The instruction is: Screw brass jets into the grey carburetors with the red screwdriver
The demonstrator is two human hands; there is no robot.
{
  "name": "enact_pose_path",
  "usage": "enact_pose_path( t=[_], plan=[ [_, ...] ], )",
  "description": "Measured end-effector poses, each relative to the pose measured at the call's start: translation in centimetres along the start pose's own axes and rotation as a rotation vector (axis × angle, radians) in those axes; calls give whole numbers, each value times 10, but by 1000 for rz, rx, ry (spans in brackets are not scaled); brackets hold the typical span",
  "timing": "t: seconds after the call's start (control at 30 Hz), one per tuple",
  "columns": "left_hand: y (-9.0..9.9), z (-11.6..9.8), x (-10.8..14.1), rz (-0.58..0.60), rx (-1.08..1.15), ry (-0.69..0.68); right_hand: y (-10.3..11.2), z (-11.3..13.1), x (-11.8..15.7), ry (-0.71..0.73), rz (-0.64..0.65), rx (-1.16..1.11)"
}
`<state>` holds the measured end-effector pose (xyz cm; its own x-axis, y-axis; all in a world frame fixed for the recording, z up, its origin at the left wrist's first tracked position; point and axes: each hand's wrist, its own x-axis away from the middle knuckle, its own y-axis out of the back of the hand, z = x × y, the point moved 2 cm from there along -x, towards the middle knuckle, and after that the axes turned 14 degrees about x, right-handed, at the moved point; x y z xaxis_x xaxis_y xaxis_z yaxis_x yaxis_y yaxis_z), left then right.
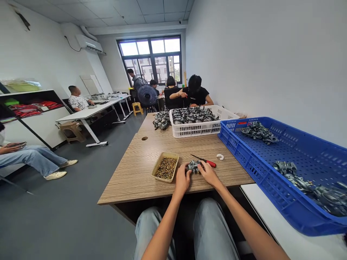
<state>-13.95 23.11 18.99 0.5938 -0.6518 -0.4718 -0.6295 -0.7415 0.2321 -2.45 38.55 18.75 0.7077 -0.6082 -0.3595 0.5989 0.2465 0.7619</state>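
Note:
A small grey metal part (194,166) lies on the wooden table between my two hands. My left hand (183,177) grips its left side with bent fingers, and my right hand (208,172) holds its right side. Just left of my left hand stands a beige tray (153,174) full of small brass-coloured pieces (166,167). Behind the metal part lies a screwdriver with a red handle (211,164), its dark shaft pointing left. A white ring-shaped item (220,157) rests a little behind the handle.
A white basket (199,130) full of metal parts stands at the table's back, with more parts (162,121) piled left of it. On the right, a blue crate (245,153) holds several parts. A person (196,94) in black works beyond the white basket.

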Motion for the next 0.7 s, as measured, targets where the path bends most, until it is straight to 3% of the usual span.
enact_pose_path(
  t=[0.2, 0.37, 0.53, 0.7],
  plan=[
    [-2, 4, 1, 4, 7, -16, 6, 8, 2, 0, -82, 77],
    [-3, 2, 1, 43, 1, -1, 24, 23, 0, -35, -145, 266],
    [-3, -1, 1, 70, -15, 47, 43, 53, -13, 15, -65, 545],
    [-4, 0, 0, 72, 11, 50, 35, 89, -26, 43, 34, 767]
  ],
)
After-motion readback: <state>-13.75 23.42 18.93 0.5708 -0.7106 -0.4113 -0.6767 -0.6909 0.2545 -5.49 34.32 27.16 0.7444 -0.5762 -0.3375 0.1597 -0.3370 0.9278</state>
